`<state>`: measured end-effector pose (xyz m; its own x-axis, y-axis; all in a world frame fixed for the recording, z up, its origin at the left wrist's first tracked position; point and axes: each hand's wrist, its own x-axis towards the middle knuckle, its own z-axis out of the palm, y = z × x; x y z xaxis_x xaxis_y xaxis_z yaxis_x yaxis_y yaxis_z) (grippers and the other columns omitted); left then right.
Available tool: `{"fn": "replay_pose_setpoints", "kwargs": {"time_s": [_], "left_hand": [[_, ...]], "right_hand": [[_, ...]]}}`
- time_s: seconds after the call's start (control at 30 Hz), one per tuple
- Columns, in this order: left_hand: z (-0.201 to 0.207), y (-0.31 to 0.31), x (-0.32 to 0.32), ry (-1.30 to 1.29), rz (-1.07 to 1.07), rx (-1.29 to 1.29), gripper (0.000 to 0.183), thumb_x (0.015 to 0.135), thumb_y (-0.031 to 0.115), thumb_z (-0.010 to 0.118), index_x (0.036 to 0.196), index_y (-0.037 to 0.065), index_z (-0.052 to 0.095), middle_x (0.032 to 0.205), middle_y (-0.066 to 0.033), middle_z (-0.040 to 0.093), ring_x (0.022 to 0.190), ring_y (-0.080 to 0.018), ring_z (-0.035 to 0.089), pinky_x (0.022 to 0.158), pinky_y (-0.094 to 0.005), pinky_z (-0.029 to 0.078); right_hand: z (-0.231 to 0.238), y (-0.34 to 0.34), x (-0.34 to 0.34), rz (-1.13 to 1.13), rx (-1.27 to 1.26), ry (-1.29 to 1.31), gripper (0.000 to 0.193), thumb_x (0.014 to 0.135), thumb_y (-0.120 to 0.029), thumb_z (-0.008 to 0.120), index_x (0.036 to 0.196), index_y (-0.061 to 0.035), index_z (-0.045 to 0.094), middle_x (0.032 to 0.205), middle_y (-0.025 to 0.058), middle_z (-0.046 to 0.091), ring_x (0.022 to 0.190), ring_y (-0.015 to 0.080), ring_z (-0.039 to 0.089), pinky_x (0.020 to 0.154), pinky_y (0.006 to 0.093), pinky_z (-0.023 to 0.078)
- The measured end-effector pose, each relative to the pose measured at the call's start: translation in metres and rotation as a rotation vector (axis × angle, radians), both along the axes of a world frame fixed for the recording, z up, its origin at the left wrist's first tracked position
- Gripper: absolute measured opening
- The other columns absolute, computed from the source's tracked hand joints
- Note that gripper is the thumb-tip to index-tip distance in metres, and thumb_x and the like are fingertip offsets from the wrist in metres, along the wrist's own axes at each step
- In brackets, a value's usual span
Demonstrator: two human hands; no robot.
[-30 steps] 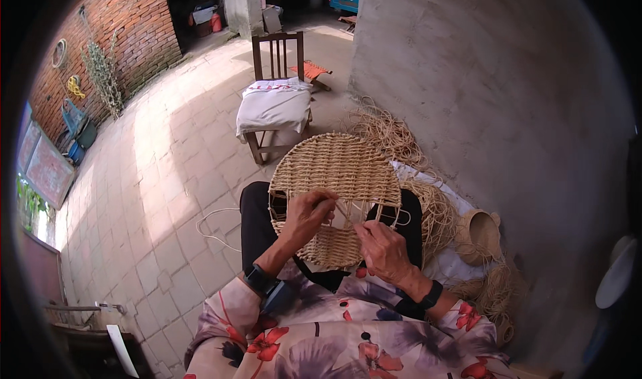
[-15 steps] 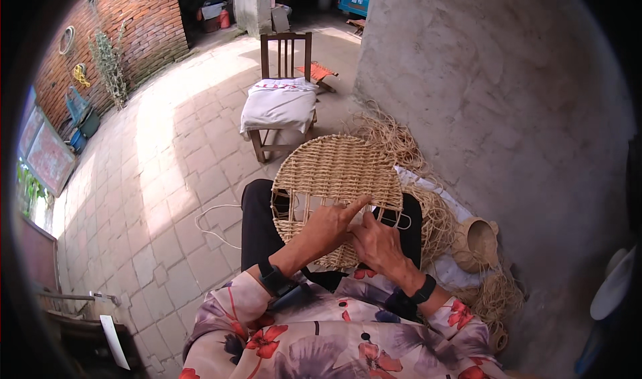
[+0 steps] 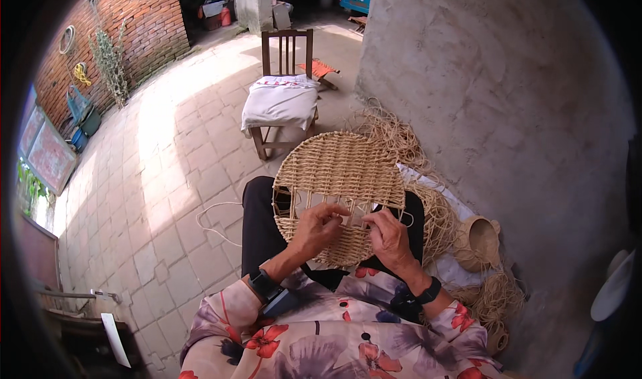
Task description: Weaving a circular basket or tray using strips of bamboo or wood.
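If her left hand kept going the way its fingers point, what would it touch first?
The left hand points rightward across the round woven straw mat; it would probably meet the right hand first, though depth is unclear.

A paved courtyard floor (image 3: 167,172) of pale square tiles fills the left and centre of the frame, with a bright patch of sunlight across it. A red brick wall (image 3: 127,25) runs along the upper left. A rough grey plastered wall (image 3: 508,105) takes up the right side. Near the top centre stands a wooden chair (image 3: 284,78) with a white cloth (image 3: 281,101) draped over its seat.
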<state>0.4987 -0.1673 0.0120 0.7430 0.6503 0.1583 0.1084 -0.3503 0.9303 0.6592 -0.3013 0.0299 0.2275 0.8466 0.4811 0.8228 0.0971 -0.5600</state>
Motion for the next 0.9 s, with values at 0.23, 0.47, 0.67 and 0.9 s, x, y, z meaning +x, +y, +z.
{"fn": "replay_pose_setpoints", "kwargs": {"time_s": [0.23,0.47,0.67,0.9], "left_hand": [[0.011,0.002,-0.012,0.061,0.067,0.765,0.011,0.078,0.004,0.066,0.088,0.006,0.069,0.082,-0.012,0.059,0.072,-0.0312,0.064,0.062,-0.0415,0.052],[0.037,0.018,-0.049,0.16,0.069,0.915,0.008,0.08,0.016,0.07,0.085,0.009,0.068,0.082,-0.0094,0.056,0.076,-0.0301,0.062,0.062,-0.0412,0.048],[0.036,0.025,-0.062,0.068,-0.01,0.442,0.016,0.086,0.021,0.069,0.083,0.005,0.071,0.073,-0.0133,0.063,0.07,-0.0319,0.065,0.062,-0.0434,0.051],[0.02,0.032,-0.042,-0.001,-0.023,0.358,0.037,0.087,0.006,0.063,0.124,0.007,0.062,0.083,-0.0165,0.068,0.075,-0.0335,0.069,0.066,-0.0415,0.052]], "right_hand": [[0.01,-0.003,-0.008,0.051,-0.103,-0.149,0.026,0.076,0.005,0.06,0.1,-0.0042,0.065,0.088,0.0128,0.055,0.075,0.0335,0.065,0.065,0.0414,0.054],[0.015,0.026,-0.03,0.105,-0.02,-0.015,0.027,0.079,0.005,0.059,0.103,-0.0033,0.067,0.093,0.0142,0.063,0.078,0.0337,0.066,0.068,0.0392,0.053],[0.02,0.044,-0.056,0.259,-0.081,0.207,0.021,0.086,-0.004,0.07,0.107,-0.0027,0.067,0.09,0.0156,0.067,0.079,0.0284,0.069,0.068,0.0361,0.052],[0.011,0.034,-0.042,-0.062,-0.047,-0.071,0.009,0.078,-0.003,0.068,0.082,-0.0051,0.06,0.074,0.0122,0.062,0.064,0.0325,0.065,0.057,0.0417,0.05]]}}
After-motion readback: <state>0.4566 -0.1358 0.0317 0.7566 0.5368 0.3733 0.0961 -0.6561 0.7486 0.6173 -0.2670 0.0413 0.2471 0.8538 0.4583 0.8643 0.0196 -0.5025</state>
